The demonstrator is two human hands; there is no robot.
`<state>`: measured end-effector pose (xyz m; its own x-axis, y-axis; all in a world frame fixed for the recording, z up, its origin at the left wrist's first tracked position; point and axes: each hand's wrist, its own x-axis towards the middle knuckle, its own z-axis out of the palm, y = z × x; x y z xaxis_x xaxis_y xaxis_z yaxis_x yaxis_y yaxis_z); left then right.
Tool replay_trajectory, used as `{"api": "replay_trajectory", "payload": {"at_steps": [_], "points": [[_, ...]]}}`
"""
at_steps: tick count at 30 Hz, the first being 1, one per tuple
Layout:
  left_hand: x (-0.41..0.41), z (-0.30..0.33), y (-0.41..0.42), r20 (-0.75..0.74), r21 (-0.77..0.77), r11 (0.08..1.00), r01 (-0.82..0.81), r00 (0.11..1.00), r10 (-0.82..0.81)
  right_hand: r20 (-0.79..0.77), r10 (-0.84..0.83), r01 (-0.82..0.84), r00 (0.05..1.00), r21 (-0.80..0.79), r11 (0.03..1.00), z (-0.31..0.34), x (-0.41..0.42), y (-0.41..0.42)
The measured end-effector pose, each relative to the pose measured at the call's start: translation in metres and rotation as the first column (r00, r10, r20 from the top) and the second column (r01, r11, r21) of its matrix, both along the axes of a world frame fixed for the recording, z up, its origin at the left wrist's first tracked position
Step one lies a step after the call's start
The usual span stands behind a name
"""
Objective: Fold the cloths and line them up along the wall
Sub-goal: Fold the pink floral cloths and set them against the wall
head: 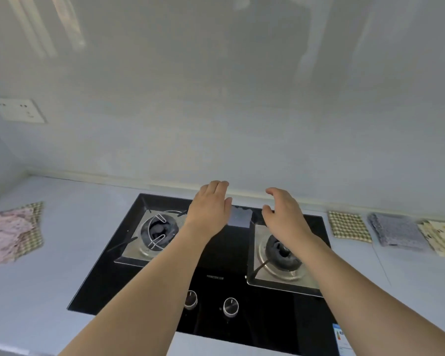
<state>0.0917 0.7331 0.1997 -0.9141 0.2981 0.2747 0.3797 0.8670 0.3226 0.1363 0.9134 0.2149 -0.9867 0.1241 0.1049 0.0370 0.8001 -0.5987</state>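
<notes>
A small grey-blue folded cloth [240, 217] lies on the back of the black hob, close to the wall. My left hand [209, 204] hovers over its left edge and my right hand [283, 211] over its right edge, both with fingers apart and holding nothing. Along the wall at the right lie three folded cloths in a row: a green checked cloth [349, 226], a grey cloth [396, 232] and a cream patterned cloth [442, 237]. At the far left sits a loose pile with a pink dotted cloth [3, 235] on top of another checked cloth [34, 227].
A black glass gas hob [216, 255] with two burners [159, 231] [280, 250] and two knobs [230, 307] fills the middle of the pale worktop [49, 278]. A wall socket [18, 110] sits at the upper left. The glossy wall rises behind.
</notes>
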Motion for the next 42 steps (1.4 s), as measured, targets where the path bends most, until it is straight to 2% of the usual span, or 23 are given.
{"api": "replay_trajectory", "payload": {"at_steps": [6, 11, 17, 21, 25, 30, 34, 37, 42], "points": [[-0.027, 0.000, -0.122, 0.025, 0.006, 1.000, -0.006, 1.000, 0.006, -0.006, 0.051, -0.051, 0.999, 0.014, 0.999, 0.006, -0.028, -0.130], [-0.038, -0.007, -0.217, 0.110, 0.016, 0.995, -0.096, 0.990, 0.093, 0.041, 0.128, -0.128, 0.991, -0.004, 0.992, 0.003, -0.044, -0.212], [-0.038, -0.015, -0.306, 0.114, 0.027, 0.968, -0.250, 0.963, 0.246, 0.075, 0.211, -0.206, 0.975, -0.068, 0.976, -0.004, -0.069, -0.282], [-0.039, -0.026, -0.373, 0.150, -0.003, 0.963, -0.270, 0.952, 0.267, 0.077, 0.266, -0.258, 0.961, -0.107, 0.960, -0.010, -0.082, -0.354], [-0.050, -0.039, -0.454, 0.183, 0.005, 0.948, -0.318, 0.932, 0.312, 0.093, 0.359, -0.353, 0.929, -0.079, 0.932, -0.023, -0.097, -0.435], [-0.064, -0.079, -0.556, 0.326, 0.009, 0.942, -0.336, 0.891, 0.315, 0.161, 0.413, -0.404, 0.896, -0.088, 0.910, -0.062, -0.112, -0.531], [-0.069, -0.120, -0.619, 0.393, 0.086, 0.890, -0.448, 0.836, 0.383, 0.230, 0.491, -0.484, 0.840, -0.089, 0.870, -0.106, -0.124, -0.595], [-0.070, -0.153, -0.656, 0.460, 0.135, 0.820, -0.557, 0.768, 0.446, 0.242, 0.551, -0.553, 0.798, -0.068, 0.830, -0.139, -0.144, -0.633], [-0.071, -0.212, -0.679, 0.513, 0.156, 0.802, -0.577, 0.741, 0.433, 0.212, 0.636, -0.650, 0.742, -0.009, 0.760, -0.193, -0.191, -0.671]]}}
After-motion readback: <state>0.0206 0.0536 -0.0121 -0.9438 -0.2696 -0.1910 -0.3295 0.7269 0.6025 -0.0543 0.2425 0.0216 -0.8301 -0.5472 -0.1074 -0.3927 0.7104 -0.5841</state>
